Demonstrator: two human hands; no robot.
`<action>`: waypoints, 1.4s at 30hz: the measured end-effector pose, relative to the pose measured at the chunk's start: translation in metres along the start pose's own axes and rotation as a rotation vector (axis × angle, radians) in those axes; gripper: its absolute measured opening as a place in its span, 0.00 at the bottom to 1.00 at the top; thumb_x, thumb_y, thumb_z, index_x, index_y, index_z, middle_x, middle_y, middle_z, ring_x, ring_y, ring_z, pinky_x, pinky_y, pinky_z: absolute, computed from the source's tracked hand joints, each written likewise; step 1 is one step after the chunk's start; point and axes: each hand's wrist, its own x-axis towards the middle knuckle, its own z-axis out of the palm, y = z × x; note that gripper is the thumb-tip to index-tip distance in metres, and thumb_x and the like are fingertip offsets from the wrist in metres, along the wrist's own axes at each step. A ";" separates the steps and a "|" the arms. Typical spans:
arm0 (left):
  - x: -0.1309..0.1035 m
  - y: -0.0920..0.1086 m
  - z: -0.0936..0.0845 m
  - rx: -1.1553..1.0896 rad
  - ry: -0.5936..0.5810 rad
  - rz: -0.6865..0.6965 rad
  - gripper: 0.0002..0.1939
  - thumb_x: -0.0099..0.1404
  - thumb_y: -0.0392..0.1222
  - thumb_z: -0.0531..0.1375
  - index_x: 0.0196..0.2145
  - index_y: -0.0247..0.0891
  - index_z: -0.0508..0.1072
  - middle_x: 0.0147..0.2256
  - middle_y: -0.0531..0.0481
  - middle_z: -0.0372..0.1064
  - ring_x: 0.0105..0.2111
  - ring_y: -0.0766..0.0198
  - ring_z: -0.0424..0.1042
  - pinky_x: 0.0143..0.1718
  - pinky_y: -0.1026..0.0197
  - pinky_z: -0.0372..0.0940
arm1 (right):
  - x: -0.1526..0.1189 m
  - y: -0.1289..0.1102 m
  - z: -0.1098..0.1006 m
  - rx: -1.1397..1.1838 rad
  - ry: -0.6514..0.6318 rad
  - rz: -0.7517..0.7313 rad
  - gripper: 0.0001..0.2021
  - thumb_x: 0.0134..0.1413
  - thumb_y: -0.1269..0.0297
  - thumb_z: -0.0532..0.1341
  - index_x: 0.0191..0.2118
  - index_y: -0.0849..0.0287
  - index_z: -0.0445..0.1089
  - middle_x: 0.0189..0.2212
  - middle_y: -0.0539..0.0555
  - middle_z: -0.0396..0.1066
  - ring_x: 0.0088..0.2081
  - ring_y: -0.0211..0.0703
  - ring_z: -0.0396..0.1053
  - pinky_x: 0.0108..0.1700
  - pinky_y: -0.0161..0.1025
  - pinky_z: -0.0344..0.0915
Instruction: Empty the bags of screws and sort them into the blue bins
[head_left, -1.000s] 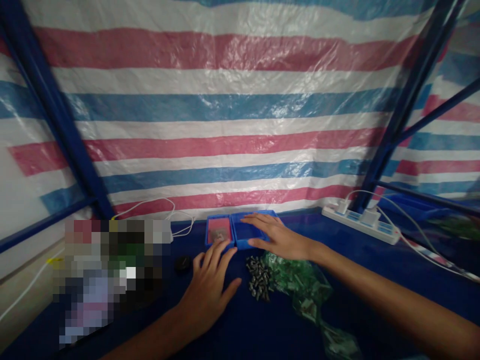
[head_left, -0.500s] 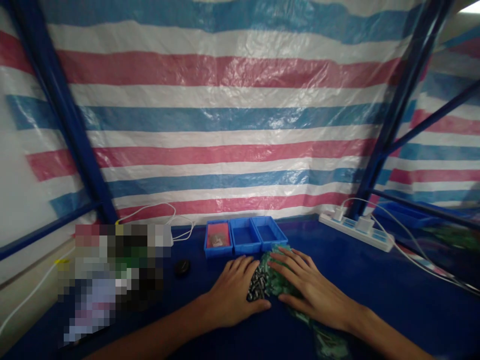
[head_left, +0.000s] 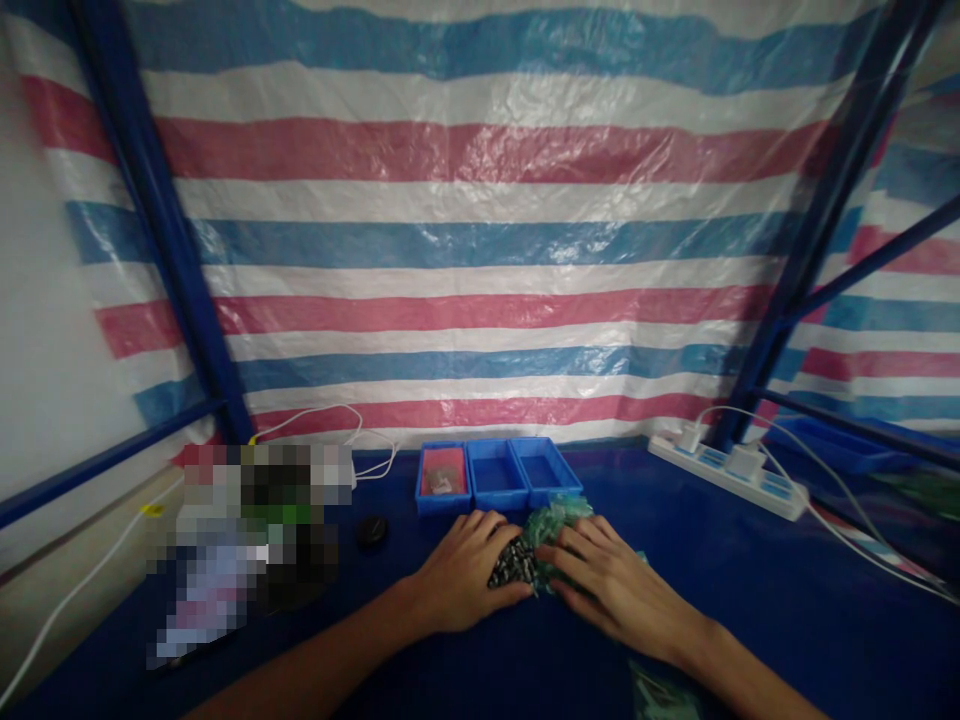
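Note:
A pile of small dark and silvery metal pieces, screw-like in shape, (head_left: 512, 565) lies on the blue table between my hands. My left hand (head_left: 461, 575) curves around the pile's left side, thumb and fingers apart. Against the pile's right side is a heap of crumpled green plastic packets (head_left: 556, 512). My right hand (head_left: 626, 585) rests over these packets with its fingers spread and slightly bent, hiding part of the heap. Another greenish clear packet (head_left: 664, 692) with thin pieces inside lies below my right wrist.
Three blue trays stand behind the hands: the left tray (head_left: 443, 505) holds a bag on a red lining, beside a middle tray (head_left: 498, 497) and a right tray (head_left: 551, 490). A power strip (head_left: 727, 478) with cables sits at right. A black round object (head_left: 371, 531) lies left, near blurred-out items.
My right hand has drawn slightly left and its fingers have bent more over the green packets. The metal pile looks more compact. The camera view has shifted a little.

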 end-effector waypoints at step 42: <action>-0.009 -0.012 -0.007 0.129 0.024 0.001 0.16 0.76 0.55 0.60 0.50 0.41 0.71 0.51 0.48 0.70 0.50 0.53 0.67 0.54 0.52 0.61 | 0.049 -0.022 0.017 0.054 -0.010 0.104 0.06 0.73 0.73 0.56 0.44 0.55 0.67 0.40 0.52 0.75 0.42 0.49 0.73 0.49 0.48 0.57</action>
